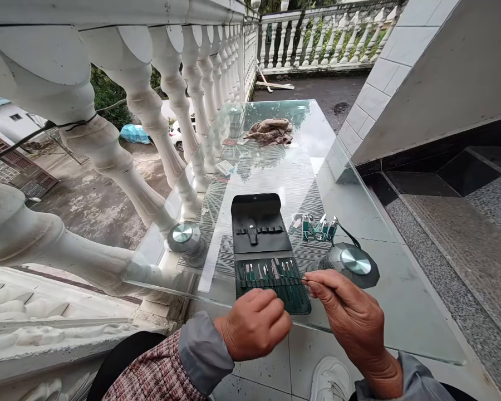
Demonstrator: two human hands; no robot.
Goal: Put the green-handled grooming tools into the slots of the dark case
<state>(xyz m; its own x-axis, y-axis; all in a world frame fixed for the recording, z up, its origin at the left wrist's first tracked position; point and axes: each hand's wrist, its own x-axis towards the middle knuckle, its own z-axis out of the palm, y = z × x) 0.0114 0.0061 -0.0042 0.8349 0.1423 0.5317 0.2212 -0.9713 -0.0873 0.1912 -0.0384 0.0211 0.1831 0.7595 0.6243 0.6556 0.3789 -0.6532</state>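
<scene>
A black manicure case (263,243) lies unfolded on the glass table. Its lower panel has a row of slim manicure tools (271,270) tucked under loops, while the upper panel shows several vacant loops and a small snap strap. Between thumb and fingertips my right hand (350,320) pinches a thin dark manicure tool (294,277), which points left over the row. My left hand (256,324) is curled closed at the case's near left corner; its fingertips and anything in them are hidden. Green-handled nail clippers and scissors (317,228) are grouped to the right of the case.
The glass table (271,178) has round metal caps (354,260) on its supports. A crumpled brown cloth (270,132) and a small card (224,167) lie farther back. White balusters (112,150) stand along the left, stone steps (446,217) on the right.
</scene>
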